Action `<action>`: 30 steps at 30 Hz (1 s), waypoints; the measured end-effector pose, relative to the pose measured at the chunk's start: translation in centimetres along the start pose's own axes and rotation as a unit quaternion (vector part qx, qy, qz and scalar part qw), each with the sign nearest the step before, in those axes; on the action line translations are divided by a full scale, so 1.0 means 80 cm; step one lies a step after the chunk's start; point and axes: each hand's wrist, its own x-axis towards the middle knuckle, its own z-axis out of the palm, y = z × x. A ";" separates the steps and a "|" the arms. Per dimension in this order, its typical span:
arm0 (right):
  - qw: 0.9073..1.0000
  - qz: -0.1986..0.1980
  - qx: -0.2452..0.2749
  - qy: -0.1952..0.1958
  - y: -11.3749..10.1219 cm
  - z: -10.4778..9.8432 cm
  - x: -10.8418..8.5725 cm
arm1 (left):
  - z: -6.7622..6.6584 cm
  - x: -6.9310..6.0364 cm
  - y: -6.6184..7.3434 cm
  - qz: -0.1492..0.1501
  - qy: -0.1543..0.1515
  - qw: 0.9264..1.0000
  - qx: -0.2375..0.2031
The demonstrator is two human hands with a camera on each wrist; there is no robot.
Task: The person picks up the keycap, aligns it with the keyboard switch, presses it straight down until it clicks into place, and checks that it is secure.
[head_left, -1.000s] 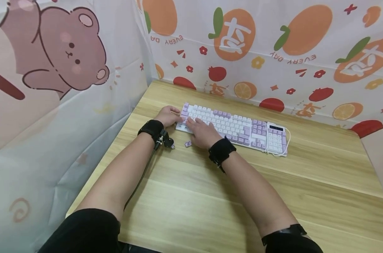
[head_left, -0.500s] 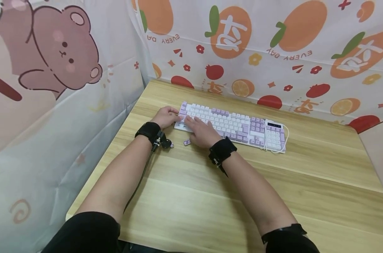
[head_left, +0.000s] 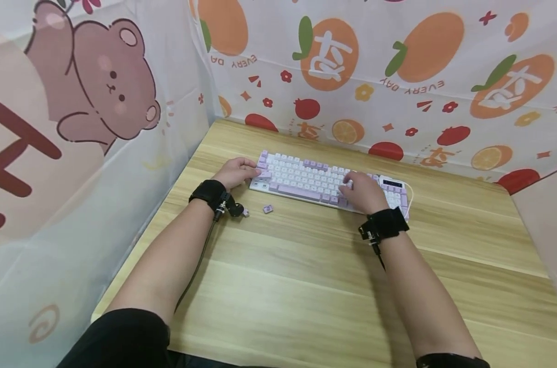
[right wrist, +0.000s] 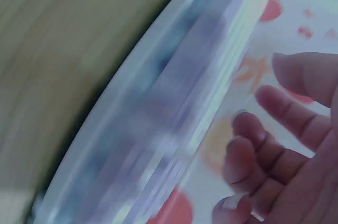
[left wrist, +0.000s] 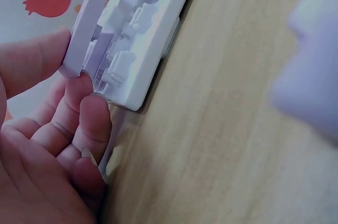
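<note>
A white and purple keyboard (head_left: 297, 176) lies near the back of the table. At its left end my left hand (head_left: 234, 173) pinches a long purple keycap (left wrist: 87, 26) between thumb and finger, tilted above the keyboard's edge. Bare white switch stems (left wrist: 122, 65) show beside it. Over the keyboard's right part hovers my right hand (head_left: 368, 193), fingers loosely bent and holding nothing. Two loose purple things lie in front of the keyboard: a keycap (head_left: 268, 208) and a smaller piece (head_left: 246, 212) partly behind the left wrist camera. One looms blurred in the left wrist view.
A white cable (head_left: 409, 191) loops around the keyboard's right end. Fruit-print cloth (head_left: 329, 107) hangs behind the wooden table (head_left: 283, 286), and a bear-print cloth (head_left: 108, 179) hangs along its left side. A cord (head_left: 198, 266) trails from the left wrist strap.
My right hand has left the keyboard's left end and moved right, over its right part. The left hand stays at the left end with the keycap.
</note>
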 end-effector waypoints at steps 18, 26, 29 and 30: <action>0.998 0.054 -0.014 -0.027 0.031 0.003 -0.008 | 0.023 -0.039 0.015 0.090 -0.003 0.995 0.046; 0.994 0.058 -0.082 -0.042 -0.001 0.009 0.009 | 0.124 -0.074 0.058 0.190 -0.202 0.937 0.212; 0.988 0.084 -0.114 -0.064 -0.014 0.005 0.017 | 0.150 -0.077 0.066 0.174 -0.216 0.934 0.225; 0.986 0.092 -0.122 -0.072 -0.018 0.003 0.019 | 0.157 -0.076 0.068 0.167 -0.216 0.935 0.228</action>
